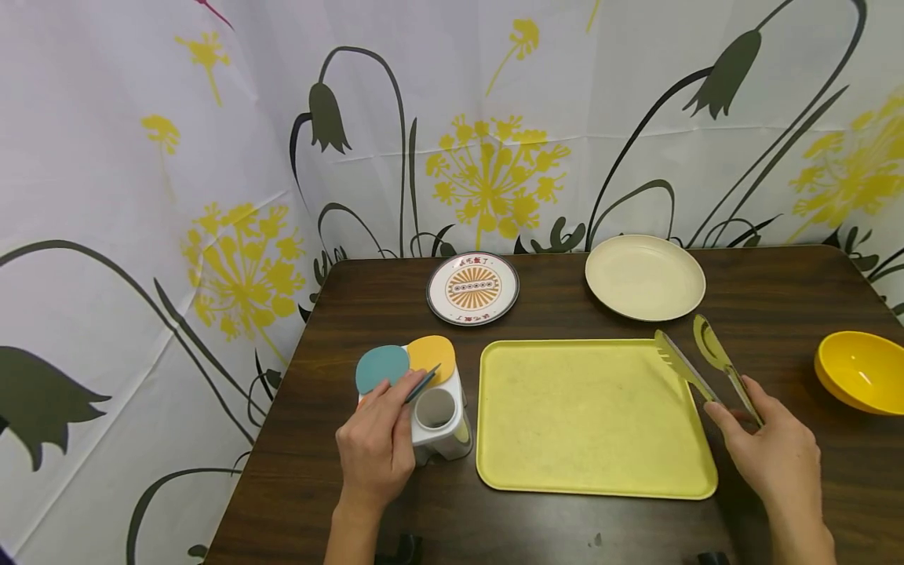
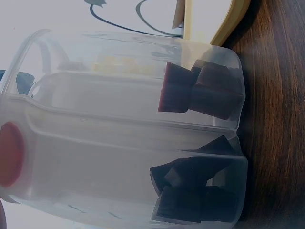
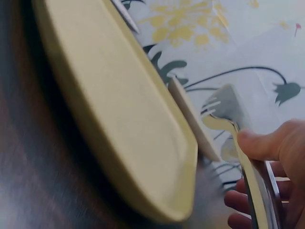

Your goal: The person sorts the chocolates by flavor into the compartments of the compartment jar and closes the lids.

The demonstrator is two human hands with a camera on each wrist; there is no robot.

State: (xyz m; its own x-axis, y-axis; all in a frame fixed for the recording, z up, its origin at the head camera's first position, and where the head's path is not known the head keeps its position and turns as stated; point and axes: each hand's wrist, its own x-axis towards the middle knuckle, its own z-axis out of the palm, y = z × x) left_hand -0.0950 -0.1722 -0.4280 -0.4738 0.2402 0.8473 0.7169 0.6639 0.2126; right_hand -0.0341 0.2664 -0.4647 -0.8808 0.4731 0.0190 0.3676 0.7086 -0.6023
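Observation:
My left hand [image 1: 377,439] is over a clear-sided seasoning box with several compartments, pinching a raised grey-blue lid [image 1: 424,382] seen nearly edge-on. Beside it, the teal lid [image 1: 382,369] and yellow lid [image 1: 435,352] lie flat, while the front right compartment [image 1: 435,409] shows its open round mouth. Through the box wall [image 2: 105,119] in the left wrist view, dark red blocks [image 2: 217,90] and blackish blocks [image 2: 195,179] sit at the bottom. My right hand [image 1: 773,447] grips metal serving tongs [image 1: 688,365], one arm fork-shaped, the other spoon-shaped, their ends spread apart.
A yellow-green tray [image 1: 593,416] lies between the hands, with the tongs' fork end over its right corner. Behind it are a patterned plate [image 1: 473,289] and a cream plate [image 1: 646,278]. A yellow bowl [image 1: 865,373] stands at far right. A flowered curtain hangs behind the table.

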